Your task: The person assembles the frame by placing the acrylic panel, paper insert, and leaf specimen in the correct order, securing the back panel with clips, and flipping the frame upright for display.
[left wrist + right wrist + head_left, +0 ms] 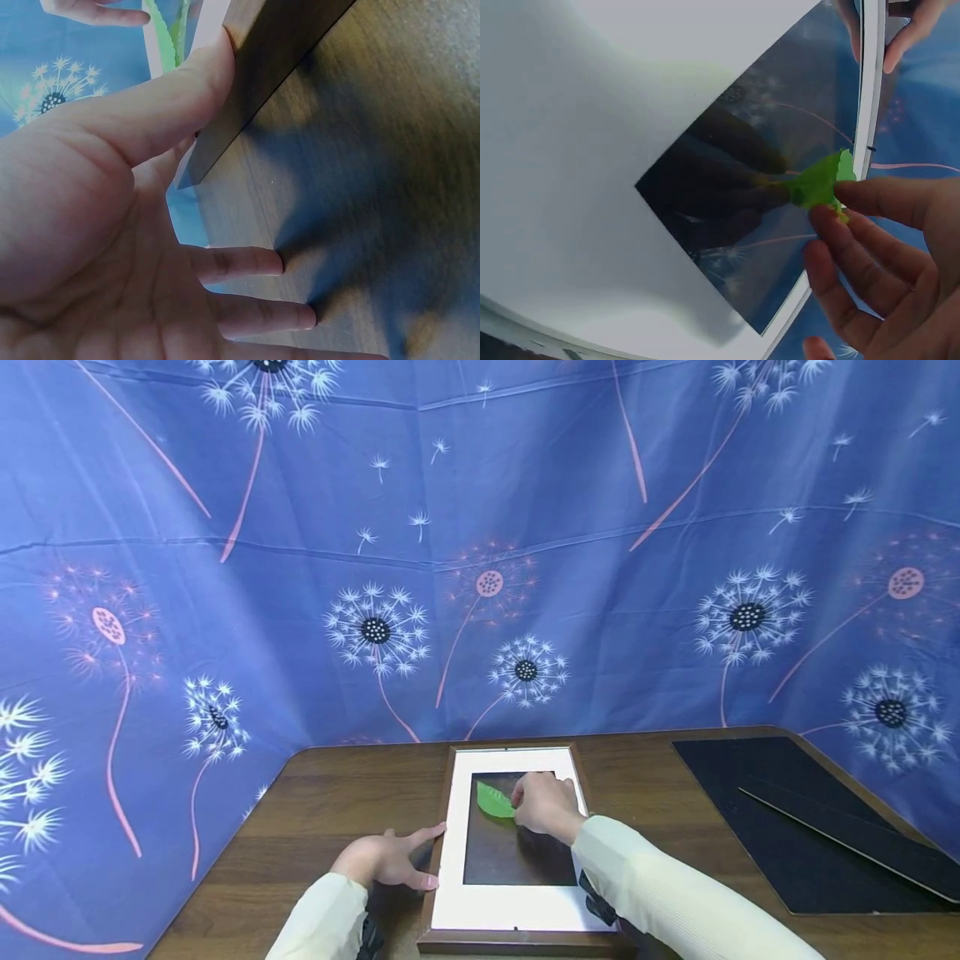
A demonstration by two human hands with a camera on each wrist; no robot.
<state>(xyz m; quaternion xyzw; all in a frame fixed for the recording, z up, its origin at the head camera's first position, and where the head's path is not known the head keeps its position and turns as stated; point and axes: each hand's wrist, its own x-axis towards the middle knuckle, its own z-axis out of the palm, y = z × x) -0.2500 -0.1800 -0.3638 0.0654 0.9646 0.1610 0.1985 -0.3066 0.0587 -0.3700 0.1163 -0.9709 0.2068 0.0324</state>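
Note:
A green leaf [495, 800] with a jagged edge is pinched at one end between the thumb and fingers of my right hand [547, 803]. It overlaps the dark glossy middle of a picture frame [498, 937] in the head view. In the right wrist view, the leaf [821, 182] and the hand are mirrored in that dark surface. My left hand [390, 858] rests at the frame's left side, thumb and index finger stretched against its edge. The other fingers of this left hand [150, 225] extend over the tabletop in the left wrist view.
Around the frame's dark middle runs a white mat border [517, 910]. The frame lies on a brown wooden table [352, 777]. To the right are a black sheet [742, 777] and a dark thin board [840, 827] on it. A blue dandelion-patterned cloth [465, 468] hangs behind.

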